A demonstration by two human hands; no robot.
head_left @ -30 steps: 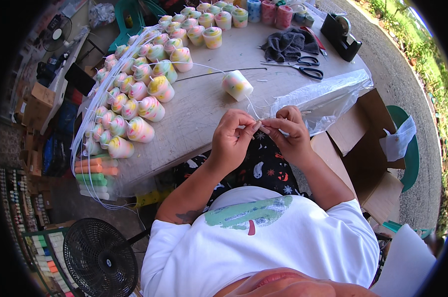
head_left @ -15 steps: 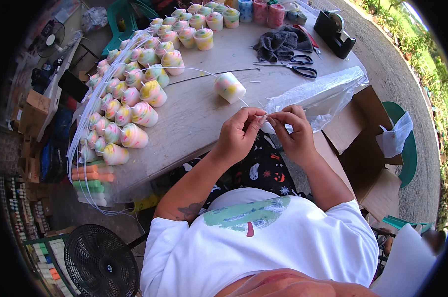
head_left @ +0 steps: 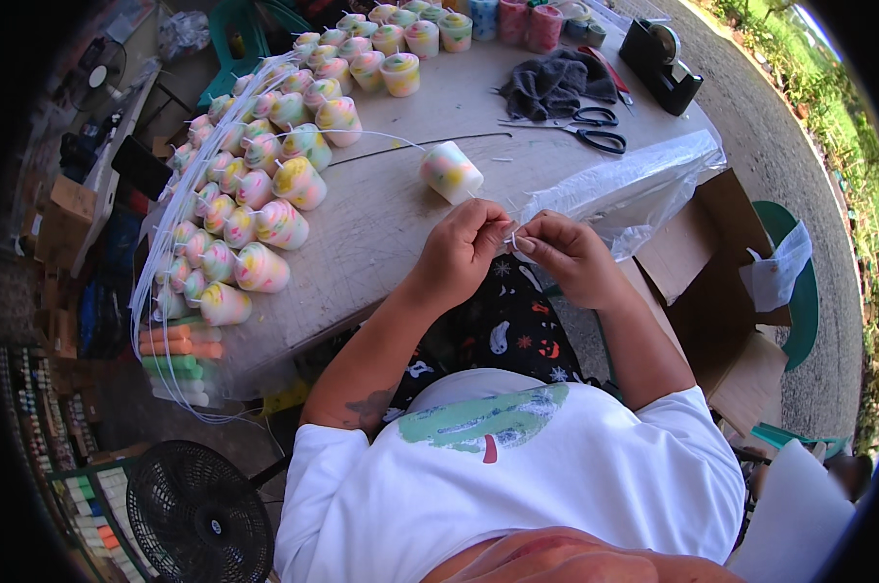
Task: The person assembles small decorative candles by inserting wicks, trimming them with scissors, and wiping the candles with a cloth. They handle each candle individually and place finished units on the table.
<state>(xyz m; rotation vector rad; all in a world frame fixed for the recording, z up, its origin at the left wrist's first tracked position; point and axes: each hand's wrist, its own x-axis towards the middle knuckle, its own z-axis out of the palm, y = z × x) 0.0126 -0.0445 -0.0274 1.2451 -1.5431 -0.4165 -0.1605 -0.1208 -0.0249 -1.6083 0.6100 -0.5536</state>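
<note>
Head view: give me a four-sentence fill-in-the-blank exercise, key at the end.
The left hand and right hand meet at a thin ____ strand.
The lone candle lies nearer the ____ hand.
The open cardboard box is to the hands' ____.
Of the scissors and tape dispenser, the ____ lie nearer the hands.

Missing words: white; left; right; scissors.

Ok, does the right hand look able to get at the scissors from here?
Probably yes: nothing seems to cover the scissors, and mainly clear plastic lies between. But the right hand appears to pinch a white strand with the left hand, so it may have to let go first.
</note>
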